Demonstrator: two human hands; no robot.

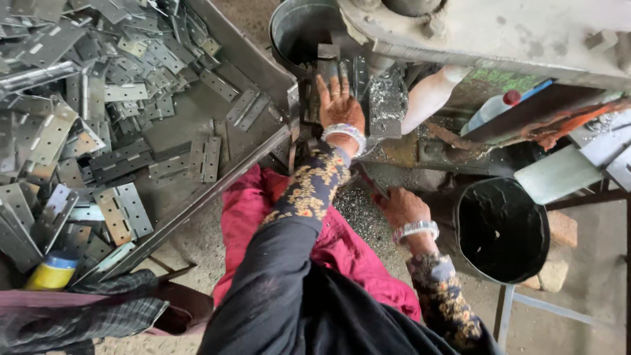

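- A dark metal hinge [327, 68] stood upright in the machine [486, 33], directly under the fingertips of the left hand [339, 104].
- The left hand reached forward with its fingers spread flat and fairly wide against the hinge, pressing on it rather than gripping it.
- A heap of shiny metal shavings [386, 98] lay on the machine's bed just to the right of that hand.
- The right hand [402, 208] sat lower and nearer the body, well apart from the hinge, closed around a thin dark lever [368, 181]; its fingers were curled under, so the grip itself was mostly hidden.
- Both wrists wore silver bangles [344, 133] over dark floral sleeves, and a red cloth [342, 250] covered the lap below.
- A large metal tray [259, 66] lay to the left, its corner just beside the left hand; it was heaped with loose grey hinges [118, 164], many lying open and flat.
- A round metal tub [296, 29] stood behind the hinge; its contents could not be seen.
- A black bucket [501, 230] stood just right of the right hand, its inside dark and its contents unclear.
- A clear plastic bottle [490, 110] with a red cap lay tilted under the machine.
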